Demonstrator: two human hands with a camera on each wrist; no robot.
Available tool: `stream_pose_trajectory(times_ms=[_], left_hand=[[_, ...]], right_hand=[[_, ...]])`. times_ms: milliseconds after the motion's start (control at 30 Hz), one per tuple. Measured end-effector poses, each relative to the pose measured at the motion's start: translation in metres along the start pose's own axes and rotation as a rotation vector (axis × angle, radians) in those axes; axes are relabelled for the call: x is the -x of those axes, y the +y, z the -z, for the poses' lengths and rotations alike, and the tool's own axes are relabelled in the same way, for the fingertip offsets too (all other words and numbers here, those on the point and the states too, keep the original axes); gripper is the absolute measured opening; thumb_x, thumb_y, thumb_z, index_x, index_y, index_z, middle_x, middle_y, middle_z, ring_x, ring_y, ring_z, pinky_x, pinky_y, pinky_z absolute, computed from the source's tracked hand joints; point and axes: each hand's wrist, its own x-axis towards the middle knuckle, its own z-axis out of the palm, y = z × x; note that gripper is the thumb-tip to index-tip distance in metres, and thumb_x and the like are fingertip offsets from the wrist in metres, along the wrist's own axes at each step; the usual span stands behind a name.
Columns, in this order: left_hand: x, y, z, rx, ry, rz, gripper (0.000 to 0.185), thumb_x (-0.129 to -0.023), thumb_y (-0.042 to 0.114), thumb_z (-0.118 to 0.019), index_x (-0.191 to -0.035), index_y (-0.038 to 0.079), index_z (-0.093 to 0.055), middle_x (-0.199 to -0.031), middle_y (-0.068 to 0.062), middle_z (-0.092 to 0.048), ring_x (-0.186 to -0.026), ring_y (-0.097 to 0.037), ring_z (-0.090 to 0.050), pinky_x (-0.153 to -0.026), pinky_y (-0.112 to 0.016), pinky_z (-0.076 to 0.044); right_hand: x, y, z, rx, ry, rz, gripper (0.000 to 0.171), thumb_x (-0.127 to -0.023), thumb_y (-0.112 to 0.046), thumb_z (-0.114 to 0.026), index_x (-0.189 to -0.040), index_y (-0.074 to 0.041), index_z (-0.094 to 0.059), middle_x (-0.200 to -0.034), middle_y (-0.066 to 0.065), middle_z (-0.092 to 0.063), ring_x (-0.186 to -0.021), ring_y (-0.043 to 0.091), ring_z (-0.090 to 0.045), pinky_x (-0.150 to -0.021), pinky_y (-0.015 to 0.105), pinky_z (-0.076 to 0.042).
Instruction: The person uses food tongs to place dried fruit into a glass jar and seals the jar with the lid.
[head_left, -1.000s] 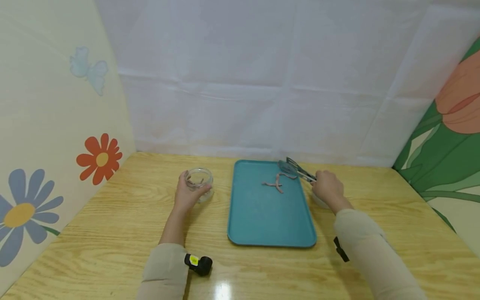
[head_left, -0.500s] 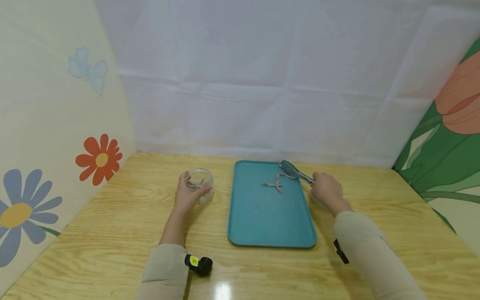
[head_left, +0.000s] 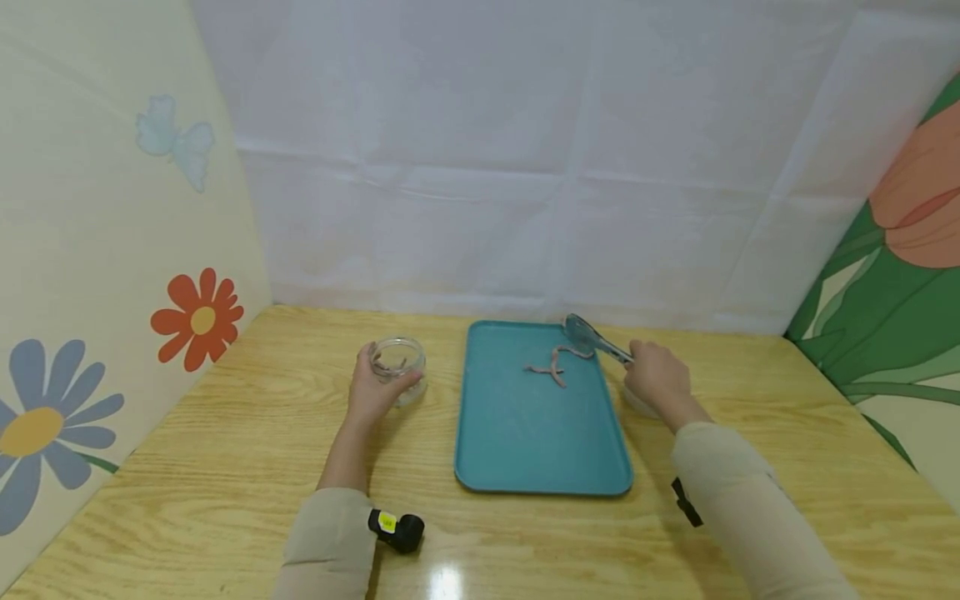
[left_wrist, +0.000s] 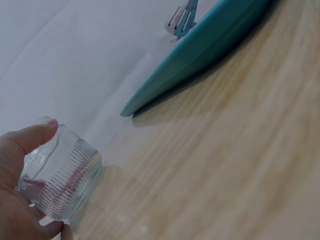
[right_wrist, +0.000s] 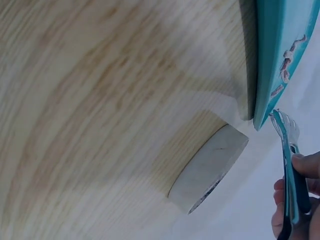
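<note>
My left hand [head_left: 372,388] grips a small ribbed glass jar [head_left: 399,365] standing on the wooden table left of a teal tray [head_left: 536,442]. The left wrist view shows the jar [left_wrist: 62,180] with pinkish bits inside and my left hand [left_wrist: 22,200] curled round it. My right hand [head_left: 654,377] holds metal tongs [head_left: 592,337], their tips squeezed together over the tray's far right corner, beside thin pinkish strips [head_left: 555,367] lying on the tray. Whether the tips pinch a strip I cannot tell. In the right wrist view the tongs [right_wrist: 290,160] point at the tray [right_wrist: 277,45].
A white round lid [right_wrist: 210,167] lies on the table just right of the tray, under my right hand. Printed panels wall in the table on the left, back and right. Bare wood [head_left: 225,467] lies in front of the jar and tray.
The tongs, spread apart a second ago, are now squeezed together and raised a little at the tray's far corner. My left hand and the jar have stayed put.
</note>
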Motion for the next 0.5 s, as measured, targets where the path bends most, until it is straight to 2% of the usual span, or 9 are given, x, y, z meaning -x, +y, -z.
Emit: stream_pose_trajectory(times_ms=[267,500], left_hand=[[0.001,0.001,-0.001,0.028,-0.003,0.0,0.094,-0.071,0.027,-0.071,-0.138,0.008,-0.006,-0.136,-0.02,-0.018,-0.121,-0.038,-0.02,-0.094,-0.047,-0.025],[0.002,0.001,-0.001,0.041,0.01,0.001,0.093,-0.071,0.026,-0.071,-0.138,0.009,-0.007,-0.135,-0.021,-0.019,-0.121,-0.037,-0.021,-0.095,-0.045,-0.025]], right_hand=[[0.001,0.004,0.006,-0.024,0.027,0.005,0.01,-0.084,-0.014,-0.052,-0.083,-0.004,-0.049,-0.073,0.01,-0.052,-0.062,0.026,-0.05,-0.046,0.037,-0.039],[0.004,-0.004,0.013,-0.042,0.091,0.032,0.011,-0.085,-0.015,-0.051,-0.083,-0.004,-0.05,-0.072,0.009,-0.053,-0.06,0.024,-0.05,-0.045,0.036,-0.039]])
